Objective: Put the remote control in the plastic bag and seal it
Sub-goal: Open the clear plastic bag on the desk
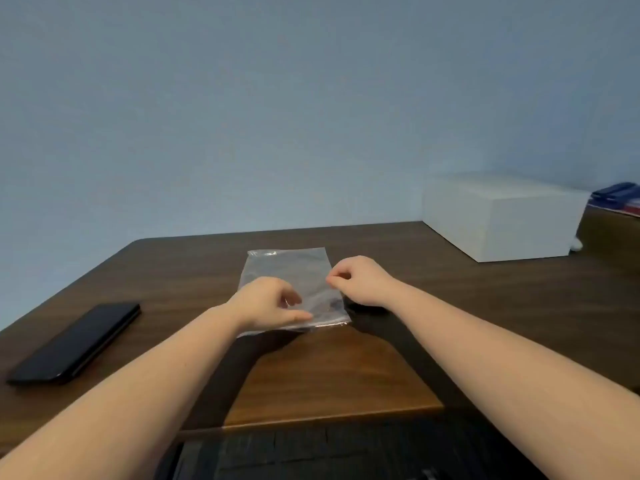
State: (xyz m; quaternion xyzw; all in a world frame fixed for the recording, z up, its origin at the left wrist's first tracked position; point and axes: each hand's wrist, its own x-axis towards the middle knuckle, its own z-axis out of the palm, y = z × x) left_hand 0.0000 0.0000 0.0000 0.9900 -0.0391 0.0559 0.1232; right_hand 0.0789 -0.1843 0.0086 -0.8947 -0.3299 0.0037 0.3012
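A clear plastic bag (287, 268) lies flat on the brown table (346, 368), in the middle. My left hand (266, 303) rests on the bag's near left part, thumb and fingers closed on the film. The fingertips of my right hand (360, 280) pinch the bag's right edge. A flat black remote control (76, 342) lies apart on the table at the left, well away from both hands. Nothing shows inside the bag.
A white box (502, 220) stands at the back right of the table, with blue and red items (618, 199) behind it. A blue wall rises behind the table. The table's near edge runs just below my forearms.
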